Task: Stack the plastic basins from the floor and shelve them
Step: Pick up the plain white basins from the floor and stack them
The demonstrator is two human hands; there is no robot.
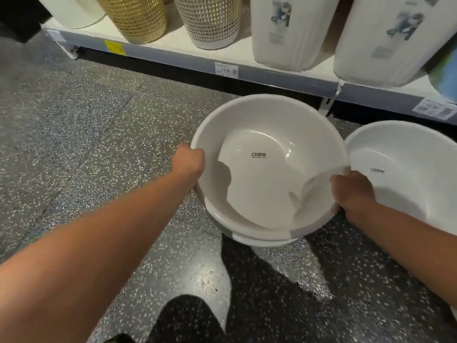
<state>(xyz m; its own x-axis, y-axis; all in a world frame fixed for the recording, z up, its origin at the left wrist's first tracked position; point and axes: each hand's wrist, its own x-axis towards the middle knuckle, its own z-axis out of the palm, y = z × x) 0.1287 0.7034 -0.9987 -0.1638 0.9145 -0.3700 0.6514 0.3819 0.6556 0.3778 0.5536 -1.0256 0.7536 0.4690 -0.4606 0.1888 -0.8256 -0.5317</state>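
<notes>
Where the basins lie: a white round plastic basin sits nested in a second like basin, whose rim shows beneath, over the speckled grey floor; lifted or resting, I cannot tell.
Left grip: fingers curled round the top basin's left rim.
Right grip: curled round the opposite rim.
Loose basin: white, on the floor, just right of the right grip.
Shelf: white shop shelf ahead, beyond the far rim.
Likely next: joining the loose basin, which lies rightward; the right grip is nearer.
</notes>
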